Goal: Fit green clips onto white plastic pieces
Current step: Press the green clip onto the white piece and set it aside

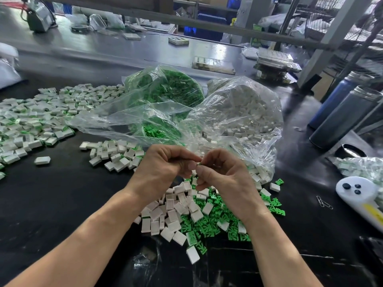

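My left hand (165, 164) and my right hand (219, 172) meet above the black table, fingertips together. Between them I pinch a small green clip (199, 163); only a sliver of it shows. Whether a white piece is in the left fingers I cannot tell. Directly below lies a mixed heap of loose white plastic pieces (178, 212) and green clips (211, 224). A clear bag of green clips (172, 90) and a clear bag of white pieces (244, 112) lie open behind the hands.
A wide spread of fitted white-and-green pieces (35, 119) covers the table's left. A smaller group of white pieces (116, 154) lies left of my hands. Two dark bottles (344, 112), a white device (358, 195) and paper clips (324, 203) sit on the right.
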The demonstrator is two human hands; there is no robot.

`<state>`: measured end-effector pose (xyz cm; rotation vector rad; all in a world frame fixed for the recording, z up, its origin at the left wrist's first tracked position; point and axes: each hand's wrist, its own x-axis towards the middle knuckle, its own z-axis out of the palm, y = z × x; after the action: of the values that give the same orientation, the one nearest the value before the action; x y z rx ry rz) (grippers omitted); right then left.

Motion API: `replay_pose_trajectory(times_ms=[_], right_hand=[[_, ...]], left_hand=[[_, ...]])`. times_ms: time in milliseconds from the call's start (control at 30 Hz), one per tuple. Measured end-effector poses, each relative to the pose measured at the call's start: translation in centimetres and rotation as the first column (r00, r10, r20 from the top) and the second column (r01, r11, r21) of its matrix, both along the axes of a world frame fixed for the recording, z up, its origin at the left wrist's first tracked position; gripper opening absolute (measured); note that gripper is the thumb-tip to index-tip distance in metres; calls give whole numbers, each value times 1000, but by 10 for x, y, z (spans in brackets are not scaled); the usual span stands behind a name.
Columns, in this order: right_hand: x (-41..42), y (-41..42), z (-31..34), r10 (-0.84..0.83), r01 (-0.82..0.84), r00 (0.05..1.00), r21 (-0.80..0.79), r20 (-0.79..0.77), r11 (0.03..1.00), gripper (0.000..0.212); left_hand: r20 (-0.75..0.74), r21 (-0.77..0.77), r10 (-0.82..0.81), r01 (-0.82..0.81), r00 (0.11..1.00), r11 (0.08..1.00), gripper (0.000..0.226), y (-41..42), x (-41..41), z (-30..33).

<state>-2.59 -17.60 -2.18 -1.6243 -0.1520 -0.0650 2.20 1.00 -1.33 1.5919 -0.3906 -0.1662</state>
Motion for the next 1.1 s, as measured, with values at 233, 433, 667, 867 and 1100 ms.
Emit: replay_pose_trajectory(times_ms=[233,433,667,867,1100], right_hand=[[1,-3,0,-18,14,998,79,60,997,10],[4,0,-5,-1,1,995,1,96,1000,22],[4,1,-6,-37,37,994,2,99,999,21],[2,5,-1,-76,68,992,73,105,995,19],[2,4,-2,-55,49,995,70,79,996,20]], left_hand=[[-78,-65,-41,36,996,997,14,3,0,5],[-124,-102,-19,6,992,995,15,0,-1,5],[-148,-110,-23,7,989,994,14,-1,-3,6],[-173,-158,-31,4,984,987,12,-3,-3,8],[-176,-146,-37,11,984,989,12,-2,-4,8]])
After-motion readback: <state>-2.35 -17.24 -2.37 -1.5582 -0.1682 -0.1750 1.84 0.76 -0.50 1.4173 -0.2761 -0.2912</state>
